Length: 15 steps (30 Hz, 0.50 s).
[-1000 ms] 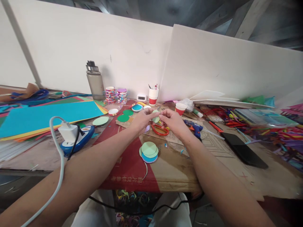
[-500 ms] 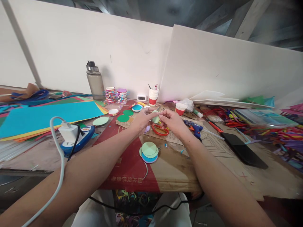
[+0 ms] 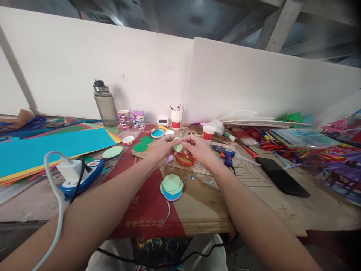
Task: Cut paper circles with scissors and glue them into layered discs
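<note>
Your left hand and right hand are pinching the pale disc, ideally lightly, inside the worktop's near edge.

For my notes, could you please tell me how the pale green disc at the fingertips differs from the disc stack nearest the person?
The held disc is between the left hand and right hand, while the disc stack rests on the cardboard. The held disc is tipped up, whereas the disc stack lies flat. The held disc shows only pale green; the disc stack also shows blue. Both show pale green.
</note>
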{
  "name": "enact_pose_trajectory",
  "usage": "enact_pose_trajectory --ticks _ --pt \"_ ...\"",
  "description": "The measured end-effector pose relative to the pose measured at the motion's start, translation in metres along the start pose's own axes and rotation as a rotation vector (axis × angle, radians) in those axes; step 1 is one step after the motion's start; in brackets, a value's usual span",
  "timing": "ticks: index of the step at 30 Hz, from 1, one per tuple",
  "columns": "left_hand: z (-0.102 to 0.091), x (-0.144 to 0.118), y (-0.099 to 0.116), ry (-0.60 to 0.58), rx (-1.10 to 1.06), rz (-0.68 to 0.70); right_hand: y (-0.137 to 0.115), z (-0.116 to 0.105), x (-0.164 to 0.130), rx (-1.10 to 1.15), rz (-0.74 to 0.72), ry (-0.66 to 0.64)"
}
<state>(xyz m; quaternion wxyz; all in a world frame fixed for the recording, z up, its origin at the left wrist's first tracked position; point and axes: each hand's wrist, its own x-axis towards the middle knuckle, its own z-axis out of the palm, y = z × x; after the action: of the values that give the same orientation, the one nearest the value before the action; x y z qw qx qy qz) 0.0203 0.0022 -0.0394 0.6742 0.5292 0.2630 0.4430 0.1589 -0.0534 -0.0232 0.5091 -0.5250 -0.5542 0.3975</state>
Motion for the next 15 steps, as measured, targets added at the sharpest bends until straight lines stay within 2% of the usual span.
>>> enact_pose_trajectory --ticks 15 --pt "0.0019 -0.0003 0.0023 -0.004 -0.002 0.045 0.0032 -0.0008 -0.0008 0.025 -0.024 -0.008"
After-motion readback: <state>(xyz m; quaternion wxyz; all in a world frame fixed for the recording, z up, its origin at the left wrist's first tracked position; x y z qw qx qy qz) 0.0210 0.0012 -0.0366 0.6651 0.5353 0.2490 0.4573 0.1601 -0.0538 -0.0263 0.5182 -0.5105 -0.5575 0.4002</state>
